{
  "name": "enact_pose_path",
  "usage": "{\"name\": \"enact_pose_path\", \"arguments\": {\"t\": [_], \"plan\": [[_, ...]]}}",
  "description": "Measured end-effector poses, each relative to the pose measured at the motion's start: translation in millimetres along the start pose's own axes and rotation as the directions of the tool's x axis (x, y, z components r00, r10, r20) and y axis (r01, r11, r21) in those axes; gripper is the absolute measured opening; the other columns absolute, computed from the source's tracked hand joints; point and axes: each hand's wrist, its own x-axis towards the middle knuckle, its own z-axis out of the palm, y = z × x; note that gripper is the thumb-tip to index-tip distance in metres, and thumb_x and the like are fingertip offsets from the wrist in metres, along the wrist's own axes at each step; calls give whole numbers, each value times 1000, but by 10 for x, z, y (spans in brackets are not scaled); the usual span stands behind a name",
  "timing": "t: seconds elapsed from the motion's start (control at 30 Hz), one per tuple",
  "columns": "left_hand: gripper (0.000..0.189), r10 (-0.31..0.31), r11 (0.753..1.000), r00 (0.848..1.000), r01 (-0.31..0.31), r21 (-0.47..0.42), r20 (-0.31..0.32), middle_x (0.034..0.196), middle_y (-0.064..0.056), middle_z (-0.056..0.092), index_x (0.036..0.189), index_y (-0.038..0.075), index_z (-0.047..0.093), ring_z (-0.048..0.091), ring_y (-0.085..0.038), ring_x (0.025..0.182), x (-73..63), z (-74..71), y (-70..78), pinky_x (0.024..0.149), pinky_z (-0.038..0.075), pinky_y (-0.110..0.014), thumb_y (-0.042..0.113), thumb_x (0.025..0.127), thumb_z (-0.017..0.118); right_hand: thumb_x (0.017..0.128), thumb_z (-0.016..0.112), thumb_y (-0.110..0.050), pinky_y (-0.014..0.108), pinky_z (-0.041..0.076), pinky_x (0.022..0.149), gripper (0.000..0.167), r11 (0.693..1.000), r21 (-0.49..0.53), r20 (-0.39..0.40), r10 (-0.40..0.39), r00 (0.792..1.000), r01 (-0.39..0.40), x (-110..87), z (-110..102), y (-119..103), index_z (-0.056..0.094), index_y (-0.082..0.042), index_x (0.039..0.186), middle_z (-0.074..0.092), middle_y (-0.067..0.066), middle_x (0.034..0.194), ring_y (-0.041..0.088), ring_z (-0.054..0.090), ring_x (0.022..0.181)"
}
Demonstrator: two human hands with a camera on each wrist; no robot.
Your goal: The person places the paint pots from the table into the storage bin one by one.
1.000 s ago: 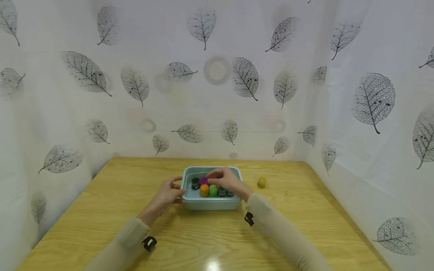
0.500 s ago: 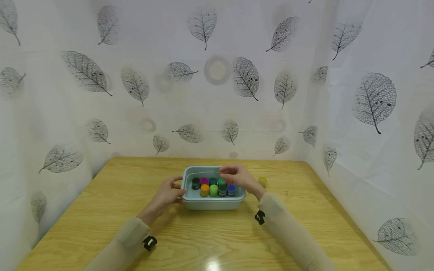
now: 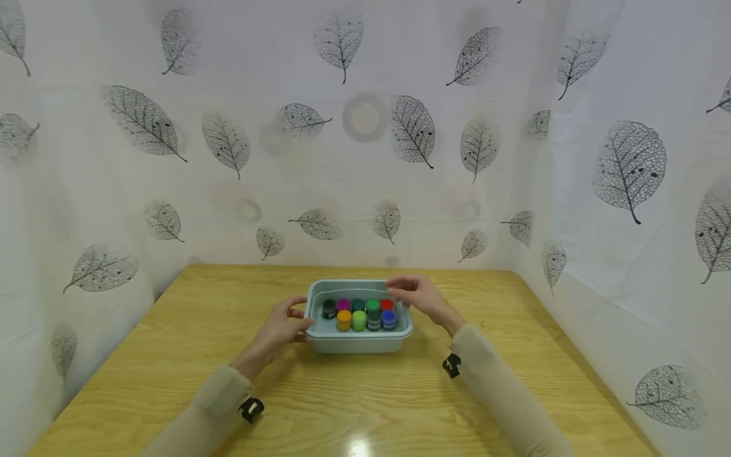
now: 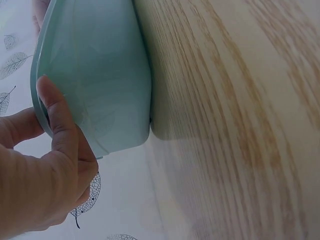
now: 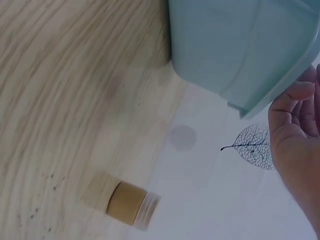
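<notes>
A pale blue plastic tub (image 3: 358, 344) stands on the table, with several small paint jars inside in two rows. The back row includes a black jar (image 3: 329, 309) and a red jar (image 3: 386, 305); an orange jar (image 3: 344, 320) and a blue jar (image 3: 389, 320) end the front row. My left hand (image 3: 283, 327) grips the tub's left rim between thumb and fingers. Over the right back rim, my right hand (image 3: 421, 297) hovers with loosely bent fingers and nothing visible in them. A yellow jar (image 5: 131, 204) with a clear end shows in the right wrist view; the hand hides it in the head view.
The wooden table (image 3: 354, 406) extends around the tub on all sides. Behind it and at both sides hangs a white leaf-printed curtain (image 3: 365, 184). Small dark specks (image 5: 52, 185) mark the tabletop near the yellow jar.
My right hand has moved from above the jars rightward to the tub's right back rim, uncovering the red and blue jars and covering the yellow one. The left hand has stayed put.
</notes>
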Motion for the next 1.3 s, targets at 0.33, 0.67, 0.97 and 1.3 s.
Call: {"name": "enact_pose_path", "arguments": {"t": [0.33,0.67,0.97,1.3], "plan": [[61,4,1000,1000,-4,6,-6,112,-21,49,147,1,36,64,-24,80,3,-18,-6,67,62,-35,-3,92,62,95,66,-24,29,51,68,36,996,-57,-67,58,996,-61,-40,-239,128,65,-3,123,67,18,118,26,61,95],[61,7,1000,1000,-7,-1,-17,111,-21,48,147,0,37,64,-25,80,-10,-2,17,68,62,-36,-4,91,63,94,67,-30,40,53,85,40,989,-50,-104,135,985,-140,-94,-508,252,63,-5,126,63,14,128,21,58,107],[61,8,1000,1000,-8,-4,-30,113,-22,49,146,0,38,64,-26,81,-3,16,-40,67,62,-36,-5,91,63,94,67,-27,44,50,94,43,990,-74,-138,112,984,-123,-199,-659,428,61,0,127,62,21,130,20,61,108],[61,1,1000,999,-2,-23,-34,109,-20,50,146,0,39,65,-26,81,3,31,-40,66,62,-35,-6,90,63,94,65,-17,35,50,84,41,983,-124,-150,114,982,-133,-256,-809,556,59,4,129,57,27,133,13,57,95]]}}
